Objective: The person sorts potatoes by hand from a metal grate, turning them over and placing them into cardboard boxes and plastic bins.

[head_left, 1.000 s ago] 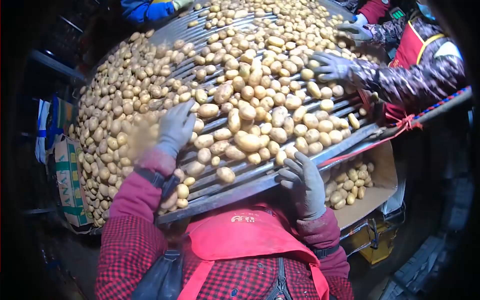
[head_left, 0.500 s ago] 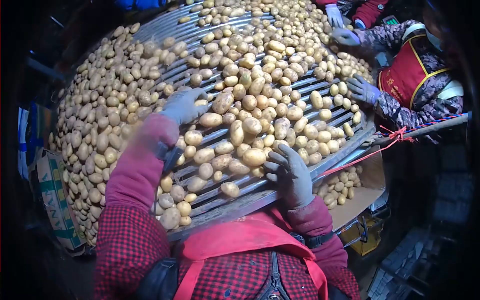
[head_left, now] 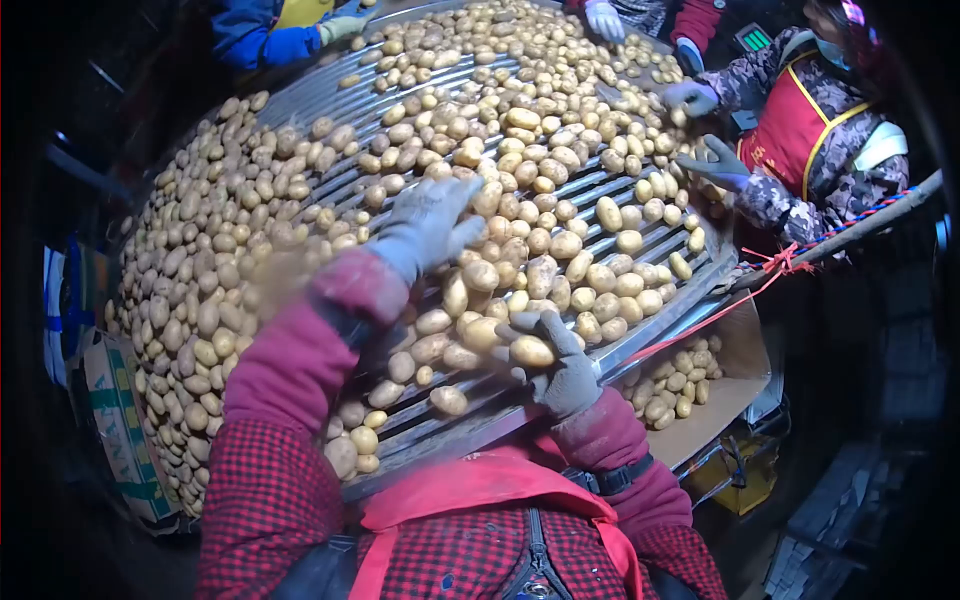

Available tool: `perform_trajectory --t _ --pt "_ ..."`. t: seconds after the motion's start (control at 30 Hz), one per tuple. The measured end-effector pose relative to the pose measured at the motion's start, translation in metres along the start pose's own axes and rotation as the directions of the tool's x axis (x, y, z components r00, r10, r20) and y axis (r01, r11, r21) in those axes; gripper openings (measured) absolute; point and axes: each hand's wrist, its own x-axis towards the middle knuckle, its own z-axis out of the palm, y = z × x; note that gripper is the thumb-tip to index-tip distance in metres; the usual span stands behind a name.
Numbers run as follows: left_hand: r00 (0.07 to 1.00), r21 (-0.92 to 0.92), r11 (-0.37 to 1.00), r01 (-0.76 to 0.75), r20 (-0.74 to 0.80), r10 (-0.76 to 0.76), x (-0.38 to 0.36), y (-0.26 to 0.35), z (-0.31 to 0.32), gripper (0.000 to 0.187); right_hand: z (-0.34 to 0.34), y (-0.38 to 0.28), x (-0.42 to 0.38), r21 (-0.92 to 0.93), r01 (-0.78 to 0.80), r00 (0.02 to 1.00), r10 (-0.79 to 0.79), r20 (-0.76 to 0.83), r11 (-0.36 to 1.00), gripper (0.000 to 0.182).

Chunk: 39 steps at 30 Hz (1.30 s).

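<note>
Many potatoes (head_left: pixel 210 250) are spread over a slatted metal surface (head_left: pixel 350 185). My left hand (head_left: pixel 425 225), in a grey glove, reaches over the middle of the potatoes with its fingers against several of them; the palm side is hidden, and whether it grips one cannot be seen. My right hand (head_left: pixel 562 365), also gloved in grey, is near the front edge of the surface. Its thumb and fingers curl around one potato (head_left: pixel 531 350).
Co-workers stand at the far side and right, their gloved hands (head_left: pixel 715 163) over the potatoes. A red string (head_left: pixel 690 325) runs from a pole (head_left: pixel 850 240) along the front edge. A cardboard box (head_left: pixel 740 365) with potatoes is below right; another box (head_left: pixel 115 415) stands left.
My left hand has moved right and slightly away from me over the potatoes. My right hand has shifted slightly left and closed around a potato. A blue-sleeved co-worker's arm shows more at the top.
</note>
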Motion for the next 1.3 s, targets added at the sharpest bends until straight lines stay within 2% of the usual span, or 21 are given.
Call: perform_trajectory --t 0.03,0.1,0.17,0.23,0.43,0.5,0.57,0.63,0.7,0.73,0.77,0.83,0.9,0.93,1.03,1.1,1.13,1.17,1.23,1.27,1.3 --pt "0.998 0.067 0.997 0.027 0.060 -0.031 0.019 -0.004 0.006 0.056 -0.010 0.004 -0.002 -0.151 0.061 0.997 -0.066 -0.033 0.987 0.062" --pt "0.944 0.334 0.937 0.100 0.265 -0.195 0.048 -0.004 0.019 0.048 0.005 -0.014 -0.015 0.183 -0.061 0.989 0.085 -0.125 0.981 0.051" --pt "0.902 0.309 0.936 0.169 0.335 -0.274 0.073 -0.015 0.032 0.042 -0.001 -0.015 -0.017 0.103 -0.029 0.993 0.041 -0.113 0.994 0.050" --pt "0.876 0.264 0.942 0.208 0.378 -0.300 0.079 -0.022 0.031 0.043 -0.010 -0.003 -0.011 -0.102 0.254 0.967 -0.249 0.062 0.962 0.063" --pt "0.940 0.199 0.950 0.240 0.199 -0.279 0.057 -0.025 0.033 0.045 -0.011 -0.010 -0.011 0.062 0.083 0.997 -0.083 -0.011 0.995 0.065" --pt "0.878 -0.092 0.876 0.473 0.127 -0.461 0.039 -0.019 0.021 0.040 -0.005 -0.020 -0.014 0.239 0.015 0.999 -0.024 0.032 0.971 0.073" --pt "0.895 -0.436 0.791 0.430 0.092 -0.436 0.010 0.004 0.016 0.035 -0.004 -0.027 -0.015 0.195 -0.007 0.999 -0.002 0.045 0.981 0.080" --pt "0.902 -0.772 0.497 0.396 0.228 -0.366 -0.024 0.066 0.001 0.038 -0.003 -0.025 -0.013 0.264 -0.005 0.992 -0.029 0.126 0.965 0.080" --pt "0.983 -0.530 0.835 0.146 0.174 -0.062 -0.051 0.095 0.006 0.042 -0.026 0.003 0.006 0.376 -0.004 0.980 -0.072 0.188 0.927 0.074" --pt "0.982 -0.484 0.875 -0.010 0.160 0.100 -0.061 0.106 0.017 0.043 -0.017 -0.004 -0.005 0.117 0.278 0.946 -0.293 0.141 0.953 0.069" --pt "0.961 -0.492 0.852 -0.180 0.099 0.260 -0.064 0.120 0.024 0.042 -0.009 -0.013 -0.015 -0.175 0.506 0.862 -0.488 0.135 0.845 0.064" --pt "0.945 -0.612 0.775 -0.155 0.137 0.298 -0.065 0.144 0.018 0.048 -0.025 -0.004 -0.011 0.261 0.285 0.952 -0.304 0.036 0.923 0.057" --pt "0.963 -0.535 0.822 -0.195 0.053 0.263 -0.069 0.132 0.036 0.049 -0.036 -0.034 -0.058 0.288 0.189 0.979 -0.202 0.018 0.939 0.058" --pt "0.982 -0.451 0.884 -0.123 0.073 0.174 -0.063 0.136 0.035 0.050 -0.052 -0.031 -0.067 0.335 0.261 0.963 -0.268 -0.026 0.906 0.055" --pt "0.956 -0.130 0.954 -0.271 0.082 0.283 -0.044 0.108 0.068 0.052 -0.095 -0.039 -0.126 0.441 0.421 0.905 -0.340 -0.254 0.792 0.063" --pt "0.910 0.016 0.918 -0.397 0.139 0.391 -0.040 0.109 0.073 0.053 -0.126 -0.022 -0.173 -0.216 0.531 0.723 -0.571 -0.388 0.819 0.086" --pt "0.917 0.000 0.930 -0.367 0.165 0.362 -0.039 0.113 0.072 0.054 -0.146 -0.002 -0.192 -0.172 0.579 0.672 -0.586 -0.453 0.797 0.084" --pt "0.912 0.025 0.927 -0.373 0.192 0.362 -0.039 0.110 0.074 0.054 -0.170 0.015 -0.209 0.329 0.685 0.709 -0.489 -0.509 0.651 0.069" --pt "0.906 0.004 0.917 -0.399 0.157 0.393 -0.038 0.117 0.072 0.052 -0.193 0.029 -0.250 -0.425 0.537 0.267 -0.625 -0.734 0.728 0.039" --pt "0.906 0.021 0.917 -0.399 0.163 0.390 -0.039 0.114 0.073 0.052 -0.250 0.038 -0.282 0.132 0.811 0.368 -0.322 -0.872 0.570 0.038" --pt "0.913 0.035 0.925 -0.379 0.178 0.368 -0.040 0.115 0.074 0.052 -0.242 0.010 -0.316 0.200 0.843 0.380 -0.287 -0.880 0.500 0.043"
